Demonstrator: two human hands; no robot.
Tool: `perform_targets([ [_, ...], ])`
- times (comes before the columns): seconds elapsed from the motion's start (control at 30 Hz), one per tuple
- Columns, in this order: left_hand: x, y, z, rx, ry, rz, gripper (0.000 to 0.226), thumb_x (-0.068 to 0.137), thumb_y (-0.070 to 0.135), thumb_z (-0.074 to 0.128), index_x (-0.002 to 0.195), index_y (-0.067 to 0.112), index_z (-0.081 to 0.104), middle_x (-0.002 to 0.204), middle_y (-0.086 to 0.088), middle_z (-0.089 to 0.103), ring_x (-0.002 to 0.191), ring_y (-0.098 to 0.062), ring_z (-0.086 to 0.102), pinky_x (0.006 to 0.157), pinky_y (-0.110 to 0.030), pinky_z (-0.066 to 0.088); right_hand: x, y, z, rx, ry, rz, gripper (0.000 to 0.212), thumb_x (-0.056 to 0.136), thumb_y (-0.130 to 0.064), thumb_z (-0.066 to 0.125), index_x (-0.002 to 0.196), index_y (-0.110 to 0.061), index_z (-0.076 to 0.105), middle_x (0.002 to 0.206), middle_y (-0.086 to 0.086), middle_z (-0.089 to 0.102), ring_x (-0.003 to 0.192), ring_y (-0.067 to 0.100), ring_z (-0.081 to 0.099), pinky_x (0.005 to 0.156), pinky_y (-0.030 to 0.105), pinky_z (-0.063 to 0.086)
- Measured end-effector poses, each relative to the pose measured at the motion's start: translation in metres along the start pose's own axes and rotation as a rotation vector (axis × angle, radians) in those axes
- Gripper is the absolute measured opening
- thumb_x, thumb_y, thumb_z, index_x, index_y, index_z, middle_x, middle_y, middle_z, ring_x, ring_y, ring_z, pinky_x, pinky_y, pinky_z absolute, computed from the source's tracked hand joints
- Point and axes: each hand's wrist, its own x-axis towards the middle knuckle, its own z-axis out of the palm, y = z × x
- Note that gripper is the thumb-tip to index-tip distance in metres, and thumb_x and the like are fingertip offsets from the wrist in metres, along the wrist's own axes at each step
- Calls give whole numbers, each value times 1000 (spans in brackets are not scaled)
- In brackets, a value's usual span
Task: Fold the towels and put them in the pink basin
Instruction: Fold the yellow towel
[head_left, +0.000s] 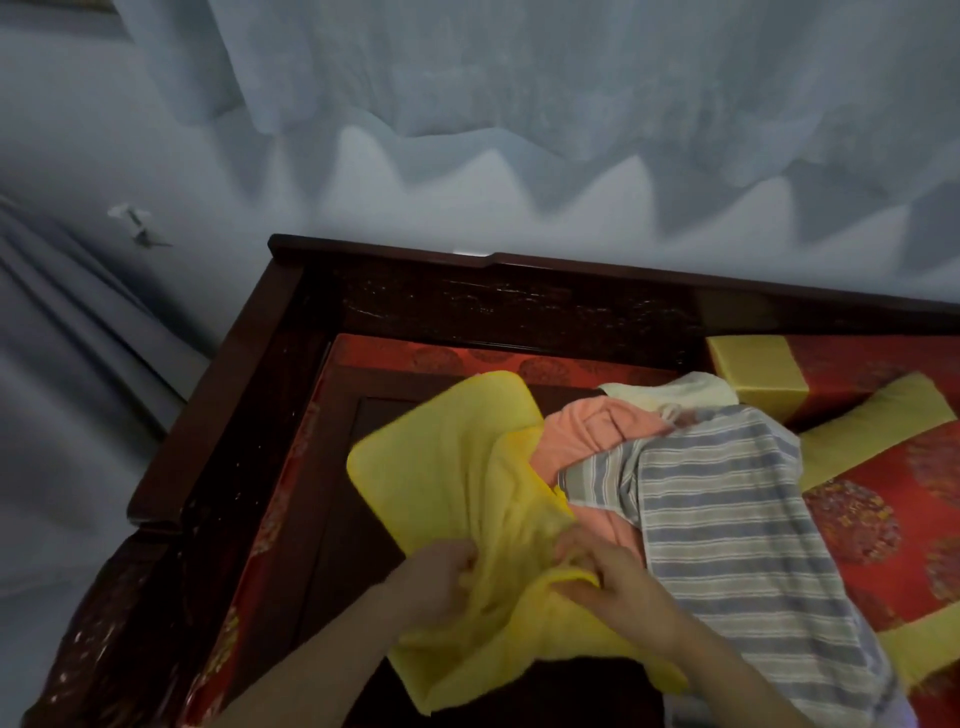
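Item 1. Soft yellow terry towel (457, 467): lies half-spread and rumpled, its far corner flat, its near part bunched. My left hand (441, 577) grips a gather of its cloth at the near left; my right hand (623, 587) pinches a rolled fold of the same towel just beside it. Both hands are closed on the fabric, I judge to pull it free and square it for a first fold.

Item 2. Blue-and-grey striped towel (727, 519): right of the yellow towel, touching it, unfolded.

Item 3. Peach towel (582, 431): crumpled, between the yellow towel and the striped one, partly under both.

Item 4. Cream towel (675, 387): beyond the peach towel, mostly hidden.

Item 5. Dark carved wooden settee (234, 389): carries the yellow towel and the heap; red patterned cushion (883, 509) at far right.

Item 6. Pink basin: not in view. No towel folded yet, by my reckoning.
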Motion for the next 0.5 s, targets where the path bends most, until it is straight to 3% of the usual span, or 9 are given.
perform_targets([
  [0.07, -19, 12, 12, -21, -141, 51, 31, 85, 30, 54, 113, 18, 59, 117, -2, 62, 105, -18, 57, 87, -28, 44, 23, -24, -7, 36, 42, -29, 17, 77, -20, 73, 83, -29, 60, 77, -19, 61, 70, -1, 55, 67, 14, 42],
  [0.17, -32, 1, 7, -195, -125, 61, 22, 90, 32, 55, 104, 21, 68, 92, 8, 64, 81, -1, 54, 73, -11, 41, 41, -37, -14, 66, -11, -12, 13, 74, -15, 68, 84, -23, 71, 84, -15, 70, 79, 1, 63, 74, 17, 46],
  [0.2, -34, -9, 1, -280, -1, 13, 14, 90, 29, 57, 95, 26, 69, 85, 14, 61, 77, 3, 53, 71, -8, 41, 43, -42, -14, 61, -17, -4, 18, 73, -14, 64, 84, -25, 73, 87, -17, 71, 84, 1, 65, 76, 14, 46],
  [0.27, -36, -36, -10, -369, 440, -199, 4, 86, 23, 64, 86, 27, 64, 87, 9, 60, 83, -6, 58, 78, -21, 48, 47, -49, -11, 49, -39, -6, 29, 69, -10, 58, 83, -30, 73, 85, -26, 70, 86, -2, 64, 75, 8, 42],
  [0.33, -40, -64, -19, -311, 822, -470, 29, 78, 23, 73, 102, 12, 61, 104, -8, 57, 102, -28, 55, 86, -41, 48, 49, -51, -6, 0, -52, -17, 35, 72, -2, 60, 83, -33, 73, 81, -33, 67, 83, -6, 62, 72, 6, 39],
  [0.37, -43, -77, -23, -290, 870, -604, 48, 75, 26, 76, 113, 7, 55, 114, -15, 53, 110, -34, 49, 87, -47, 46, 48, -53, -4, 9, -63, -31, 37, 75, 2, 62, 83, -32, 73, 82, -32, 68, 83, -6, 62, 71, 5, 39],
  [0.43, -44, -98, -34, -332, 745, -791, 76, 70, 38, 79, 128, 4, 42, 128, -19, 44, 121, -38, 40, 91, -53, 43, 48, -53, -2, 30, -83, -48, 35, 76, 4, 66, 85, -30, 72, 89, -24, 70, 85, -1, 64, 73, 7, 41],
  [0.5, -41, -115, -45, -389, 610, -881, 86, 65, 47, 80, 130, 5, 41, 133, -18, 43, 125, -36, 39, 95, -54, 42, 49, -54, 0, 61, -79, -33, 28, 74, 0, 70, 84, -26, 70, 86, -17, 70, 82, 5, 65, 74, 12, 45],
])
